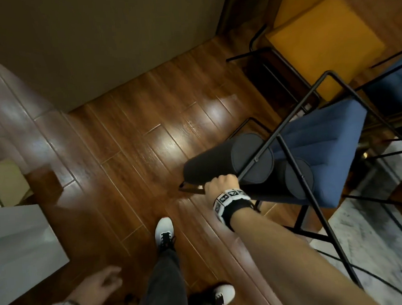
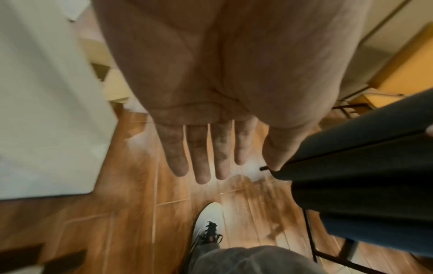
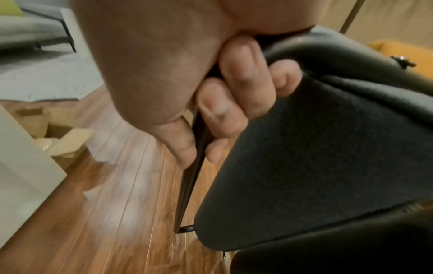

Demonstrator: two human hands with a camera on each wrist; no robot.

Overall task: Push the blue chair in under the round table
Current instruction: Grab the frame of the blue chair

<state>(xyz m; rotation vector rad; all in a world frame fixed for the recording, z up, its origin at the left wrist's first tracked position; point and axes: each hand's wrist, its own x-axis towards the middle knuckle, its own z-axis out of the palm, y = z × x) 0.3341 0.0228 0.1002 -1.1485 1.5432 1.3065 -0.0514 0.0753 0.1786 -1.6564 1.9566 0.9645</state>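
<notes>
The right hand (image 1: 221, 183) is gripping the black back rail of the blue chair (image 1: 323, 153), fingers (image 3: 234, 96) curled round it. The chair is lying ahead and right of that grip. The left hand (image 2: 199, 111) is hanging open, well apart. A cardboard box (image 1: 6, 182) is standing open, contents unclear.
</notes>
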